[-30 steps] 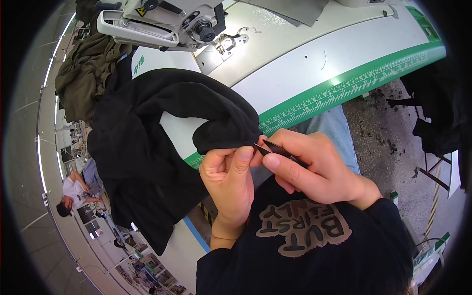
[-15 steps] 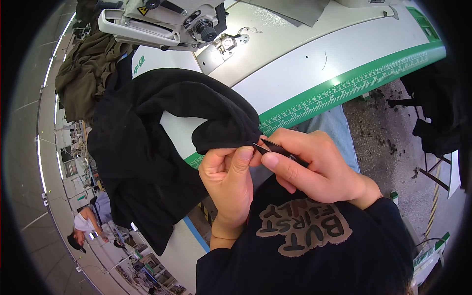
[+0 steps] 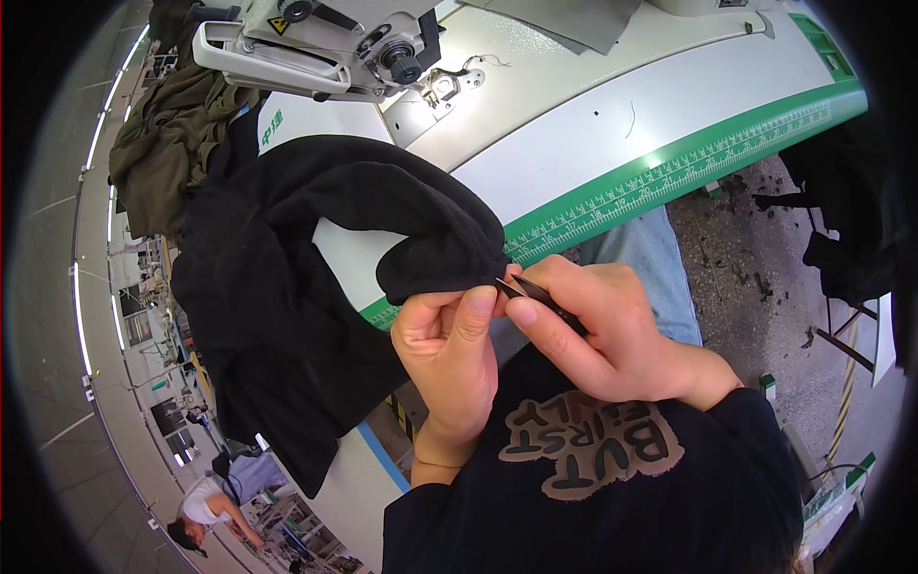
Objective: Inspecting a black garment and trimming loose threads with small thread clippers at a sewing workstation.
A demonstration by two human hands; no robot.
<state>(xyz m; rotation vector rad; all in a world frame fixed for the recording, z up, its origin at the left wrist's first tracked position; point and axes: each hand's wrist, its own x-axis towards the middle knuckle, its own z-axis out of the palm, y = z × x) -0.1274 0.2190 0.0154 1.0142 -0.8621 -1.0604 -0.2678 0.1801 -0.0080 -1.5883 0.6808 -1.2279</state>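
Observation:
A black garment [image 3: 277, 287] lies draped over the sewing table, one narrow section curling round toward me. My left hand [image 3: 448, 335] pinches the near end of that section between thumb and fingers. Between the thumb and index finger of my right hand [image 3: 607, 330] are black pointed tweezers [image 3: 547, 302]. Their two tips are slightly apart and meet the cloth's edge beside my left thumb. Fingers hide what lies right at the tips.
A sewing machine [image 3: 325, 48] stands beyond the garment. The table's front edge carries a green ruler strip [image 3: 660, 182]. Olive cloth [image 3: 172, 143] is heaped at the left, grey fabric [image 3: 574, 19] at the back. Another person [image 3: 215, 507] is at the far lower left.
My right hand and the tweezers have shifted slightly, their tips drawing a little closer together. The left hand keeps its pinch. The person in the background appears lower and farther right.

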